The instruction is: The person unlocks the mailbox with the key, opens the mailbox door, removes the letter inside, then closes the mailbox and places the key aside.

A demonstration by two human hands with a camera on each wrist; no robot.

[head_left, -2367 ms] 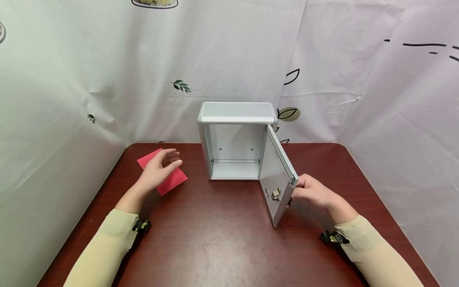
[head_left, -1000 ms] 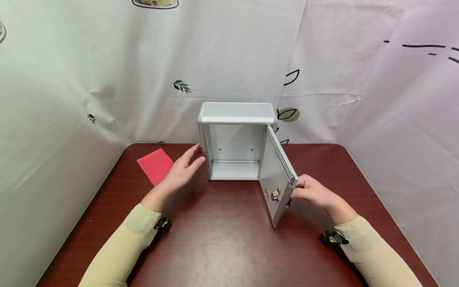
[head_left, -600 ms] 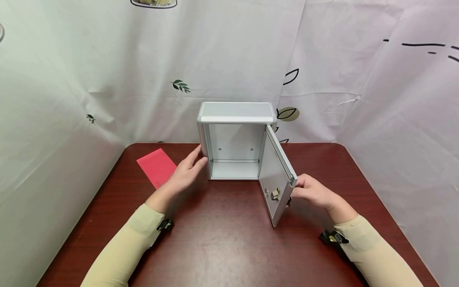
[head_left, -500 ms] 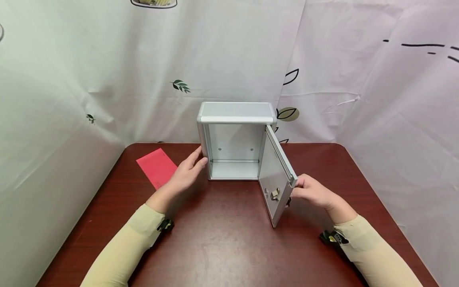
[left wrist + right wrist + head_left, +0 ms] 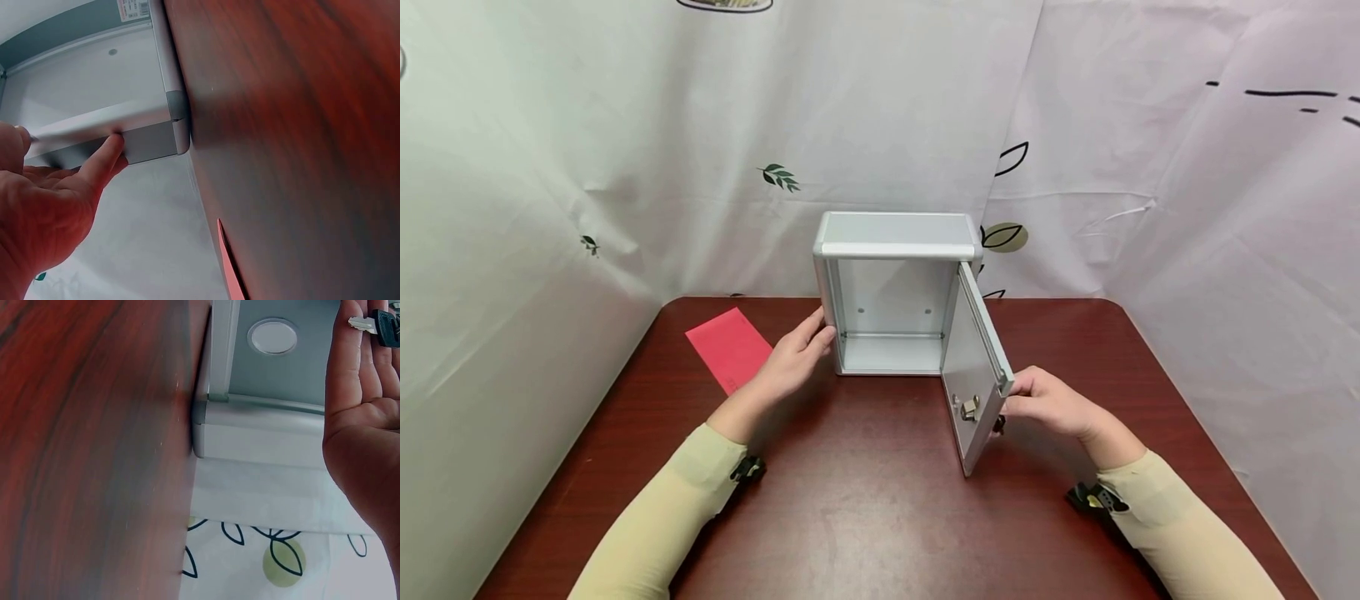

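A silver metal lock box [image 5: 898, 355] stands upright at the table's back, its front door [image 5: 973, 358] swung wide to the right. Straight fingers of my left hand [image 5: 793, 358] rest on the box's left outer side, also plain in the left wrist view. My right hand [image 5: 1056, 404] is at the door's free edge, its fingertips hidden behind the door. On the door's inner face sits a metal lock [image 5: 971, 408]. A key with a black head [image 5: 382, 326] shows in front of the right fingers in the right wrist view. A red envelope [image 5: 730, 350] lies beside my left wrist.
Everything stands on a dark red-brown wooden table [image 5: 865, 517]. White printed cloth [image 5: 700, 150] hangs closely behind the table and along both sides. The door sticks out over the table toward me.
My left hand has moved right from above the red envelope to the box's side. Most recently, my right hand and the door's free edge have shifted slightly left.
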